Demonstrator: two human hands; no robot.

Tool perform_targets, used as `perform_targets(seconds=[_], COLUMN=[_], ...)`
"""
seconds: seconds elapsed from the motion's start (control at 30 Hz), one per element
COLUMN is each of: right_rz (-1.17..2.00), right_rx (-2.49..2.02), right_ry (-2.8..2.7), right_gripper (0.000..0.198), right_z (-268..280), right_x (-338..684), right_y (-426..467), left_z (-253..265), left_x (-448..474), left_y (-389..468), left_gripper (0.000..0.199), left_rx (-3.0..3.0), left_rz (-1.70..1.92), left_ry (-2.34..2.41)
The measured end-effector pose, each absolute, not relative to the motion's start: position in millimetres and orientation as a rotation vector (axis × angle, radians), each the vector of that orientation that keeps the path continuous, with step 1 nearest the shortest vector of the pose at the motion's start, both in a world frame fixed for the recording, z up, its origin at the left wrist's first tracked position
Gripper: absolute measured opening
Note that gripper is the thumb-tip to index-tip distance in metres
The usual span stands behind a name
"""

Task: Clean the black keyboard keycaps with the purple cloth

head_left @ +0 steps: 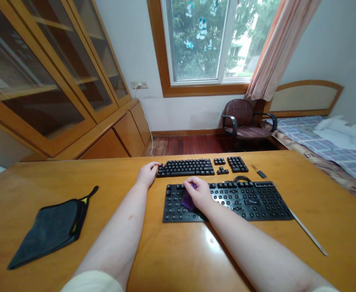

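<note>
My left hand [146, 175] is at the left end of a block of black keycaps [188, 167], its fingers closed on a keycap [161, 166] at the corner. Smaller keycap groups, arrow keys [222, 170] and number-pad keys [237, 164], lie to the right of that block. In front of them is a black keyboard [230, 209] with most of its keycaps off. Some keycaps stay along its top row. My right hand [199, 194] is over the keyboard's left half, fingers pinched on a purple cloth [188, 202] that touches the key sockets.
A dark folded cloth pouch [51, 225] lies on the left of the wooden table [111, 280]. A wire keycap puller [260, 173] is at the right, and a thin pale stick [310, 235] lies by the keyboard's right edge. Beyond the table stands an office chair [241, 117].
</note>
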State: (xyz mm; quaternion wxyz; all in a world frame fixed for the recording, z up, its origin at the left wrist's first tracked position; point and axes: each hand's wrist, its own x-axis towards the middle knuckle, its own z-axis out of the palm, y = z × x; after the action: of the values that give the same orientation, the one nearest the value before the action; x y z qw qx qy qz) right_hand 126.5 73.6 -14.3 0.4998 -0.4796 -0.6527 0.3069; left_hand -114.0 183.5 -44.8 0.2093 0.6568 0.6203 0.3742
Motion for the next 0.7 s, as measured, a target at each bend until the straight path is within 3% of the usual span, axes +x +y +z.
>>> perform_targets(seconds=[0.7], right_rz=[0.755], right_rx=[-1.166], right_ry=[-1.565], right_gripper=[0.02], right_z=[-15.5], right_x=[127.5], right_y=[73.2], left_z=[-42.8], left_x=[-111.8], left_y=[181.7], left_gripper=[0.03], left_rx=[1.868], left_rz=[0.944], left_ry=[1.746])
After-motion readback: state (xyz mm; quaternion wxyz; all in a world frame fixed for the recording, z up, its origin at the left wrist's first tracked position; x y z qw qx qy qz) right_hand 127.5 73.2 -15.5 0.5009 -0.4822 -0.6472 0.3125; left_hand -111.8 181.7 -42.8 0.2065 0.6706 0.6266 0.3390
